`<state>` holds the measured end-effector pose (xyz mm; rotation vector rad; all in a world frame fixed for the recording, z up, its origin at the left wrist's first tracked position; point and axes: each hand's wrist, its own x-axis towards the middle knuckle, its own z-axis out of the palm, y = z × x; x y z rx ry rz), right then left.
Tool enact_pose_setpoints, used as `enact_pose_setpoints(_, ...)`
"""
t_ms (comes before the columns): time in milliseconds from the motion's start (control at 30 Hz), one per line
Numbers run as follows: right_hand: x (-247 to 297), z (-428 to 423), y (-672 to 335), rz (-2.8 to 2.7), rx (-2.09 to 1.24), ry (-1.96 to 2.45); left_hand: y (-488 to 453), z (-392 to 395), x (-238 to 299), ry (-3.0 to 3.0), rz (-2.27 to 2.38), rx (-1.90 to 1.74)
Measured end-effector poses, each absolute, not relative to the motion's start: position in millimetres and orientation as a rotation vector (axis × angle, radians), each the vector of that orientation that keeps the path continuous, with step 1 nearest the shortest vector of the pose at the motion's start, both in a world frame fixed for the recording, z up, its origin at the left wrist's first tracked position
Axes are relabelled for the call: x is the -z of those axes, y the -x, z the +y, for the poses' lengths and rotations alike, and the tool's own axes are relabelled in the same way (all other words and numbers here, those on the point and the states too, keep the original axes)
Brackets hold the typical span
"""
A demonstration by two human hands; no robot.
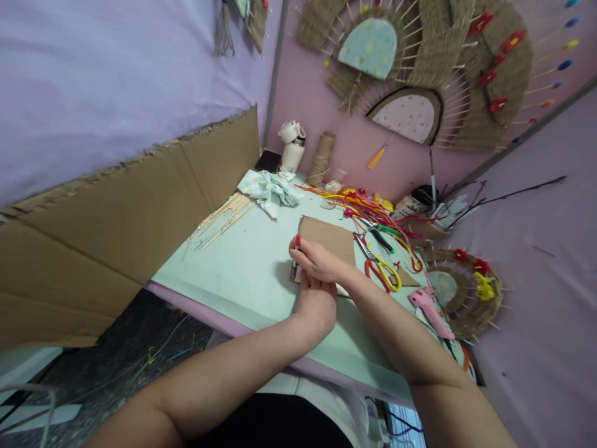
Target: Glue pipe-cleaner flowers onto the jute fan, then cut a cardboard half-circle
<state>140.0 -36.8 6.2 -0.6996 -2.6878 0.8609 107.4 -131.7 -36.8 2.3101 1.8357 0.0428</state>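
Observation:
In the head view my right hand (319,259) is closed around a red-ended pen (295,269), held upright with its lower end at the left edge of a cardboard piece (329,235). Just below it, my left hand (318,303) presses down on the near part of the cardboard, its fingers stretched out and partly hidden beneath my right hand. Something white shows under the hands, too covered to name. Scissors with a yellow and a red handle (383,274) lie to the right of the cardboard, near green-handled pliers (382,241).
Thin wooden sticks (224,221) and a crumpled patterned cloth (270,190) lie at the left. Behind stand a white bottle (292,152) and a twine spool (321,158). Colourful pipe cleaners (364,205) and a pink glue gun (431,311) are at the right. A cardboard sheet (140,218) stands along the left.

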Motion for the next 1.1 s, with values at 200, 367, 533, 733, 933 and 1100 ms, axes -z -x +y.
enact_pose_setpoints(200, -5.9, -34.9, -138.4, -2.683, -0.855, 0.696, -108.5, -131.1, 41.2, -2.310, 1.848, -0.054)
enact_pose_setpoints(367, -5.2, -29.9, -139.9, -2.642, -0.868, 0.699, -109.8, -129.9, 47.9, -2.332, 1.896, -0.106)
enact_pose_setpoints(533, -3.4, -20.9, -143.7, -2.589, -0.880, 0.704, -111.1, -130.3, 52.5, -2.363, 1.939, -0.214)
enact_pose_setpoints(733, 1.4, -11.8, -149.7, -2.474, -0.872, 0.757, -110.3, -131.1, 53.1, -2.393, 1.913, -0.230)
enact_pose_setpoints(933, 9.6, -4.2, -160.3, -2.377, -0.913, 0.867, -109.1, -131.8, 53.5, -2.416, 1.926, -0.246)
enact_pose_setpoints(1100, 15.2, -2.6, -168.0, -2.266, -0.953, 0.912, -109.2, -130.7, 56.4, -2.423, 1.915, -0.262)
